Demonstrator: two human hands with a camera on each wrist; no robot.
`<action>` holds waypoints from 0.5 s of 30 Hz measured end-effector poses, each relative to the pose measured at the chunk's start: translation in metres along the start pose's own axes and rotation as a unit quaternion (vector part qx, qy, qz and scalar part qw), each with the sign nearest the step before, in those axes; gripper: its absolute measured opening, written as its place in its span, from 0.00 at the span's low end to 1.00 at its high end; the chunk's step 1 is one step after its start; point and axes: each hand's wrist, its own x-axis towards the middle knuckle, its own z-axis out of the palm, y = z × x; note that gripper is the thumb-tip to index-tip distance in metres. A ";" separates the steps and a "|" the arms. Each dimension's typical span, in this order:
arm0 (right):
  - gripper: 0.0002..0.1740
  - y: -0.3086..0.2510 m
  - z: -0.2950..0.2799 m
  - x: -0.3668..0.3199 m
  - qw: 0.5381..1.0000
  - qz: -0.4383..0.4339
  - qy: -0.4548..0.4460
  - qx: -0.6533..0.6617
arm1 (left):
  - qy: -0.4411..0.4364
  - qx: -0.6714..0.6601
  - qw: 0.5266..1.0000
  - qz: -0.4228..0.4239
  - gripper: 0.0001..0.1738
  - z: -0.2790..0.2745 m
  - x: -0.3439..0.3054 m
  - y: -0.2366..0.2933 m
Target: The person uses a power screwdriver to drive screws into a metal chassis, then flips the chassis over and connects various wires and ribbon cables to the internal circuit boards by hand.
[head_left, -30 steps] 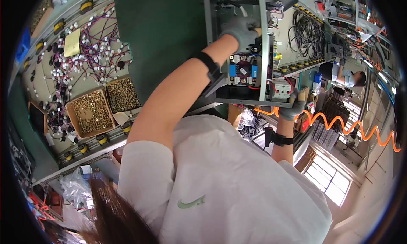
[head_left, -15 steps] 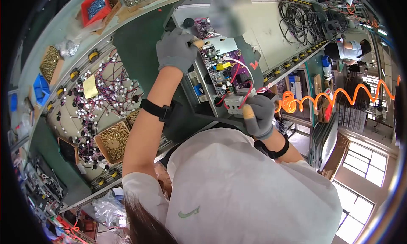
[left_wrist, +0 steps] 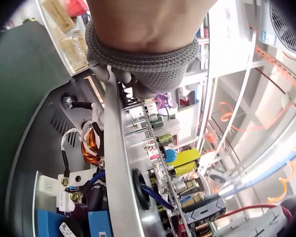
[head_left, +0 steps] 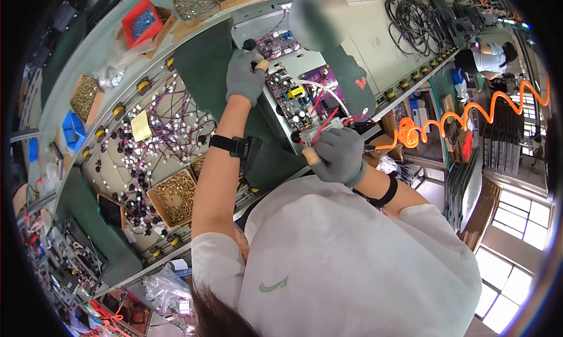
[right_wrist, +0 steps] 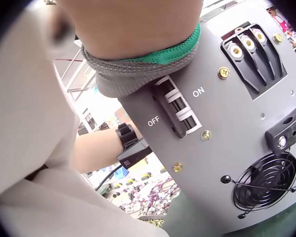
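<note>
Indoors, the open metal case (head_left: 304, 61) sits on a green surface (head_left: 202, 67), windows (head_left: 509, 220) bright.

At left, a yellow note (head_left: 141, 126) is lying on tangled wires (head_left: 173, 121); farther left, a blue bin (head_left: 74, 132) is standing nearer than a red bin (head_left: 130, 33). At far right, black cables (head_left: 404, 29) are lying in loops, and another person (head_left: 489, 60) is showing.

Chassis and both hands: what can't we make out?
Fingers of right hand, right wrist view: behind glove cuff and panel.
Fingertips of left hand, left wrist view: behind its glove.
Breaker, left wrist view: cut off by bottom edge.
Circuit board markings, head view: too small.
Area under round patch, head view: blurred.
</note>
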 end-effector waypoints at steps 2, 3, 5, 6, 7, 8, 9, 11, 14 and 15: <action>0.16 0.004 -0.001 -0.004 1.000 -0.002 -0.003 -0.001 | -0.005 -0.031 0.999 -0.018 0.10 -0.004 -0.002 0.007; 0.15 0.005 -0.001 -0.004 1.000 -0.016 -0.003 0.002 | 0.001 -0.056 0.998 -0.035 0.12 -0.009 -0.001 0.009; 0.14 0.007 0.000 -0.005 0.999 -0.023 0.027 0.001 | 0.013 -0.111 0.993 -0.030 0.14 -0.019 -0.008 0.001; 0.14 0.010 -0.003 -0.005 0.999 -0.033 0.022 -0.001 | 0.039 -0.112 0.992 -0.041 0.14 -0.028 -0.015 0.000; 0.14 0.013 -0.005 -0.005 0.999 -0.044 0.016 -0.002 | 0.067 -0.113 0.990 -0.053 0.15 -0.038 -0.022 0.000; 0.14 0.016 -0.007 -0.006 0.999 -0.049 0.015 -0.001 | 0.065 -0.109 0.991 -0.051 0.15 -0.047 -0.029 -0.003; 0.14 0.020 -0.011 -0.008 0.999 -0.046 0.018 0.002 | 0.068 -0.139 0.982 -0.106 0.15 -0.055 -0.039 -0.010; 0.14 0.028 -0.018 -0.012 0.998 -0.060 -0.001 0.011 | 0.071 -0.161 0.971 -0.164 0.15 -0.067 -0.063 -0.015; 0.15 0.032 -0.021 -0.013 0.998 -0.045 -0.022 0.041 | 0.121 -0.173 0.944 -0.253 0.15 -0.084 -0.108 -0.047; 0.15 0.030 -0.020 -0.010 0.998 -0.042 -0.032 0.046 | 0.146 -0.179 0.934 -0.274 0.13 -0.089 -0.127 -0.074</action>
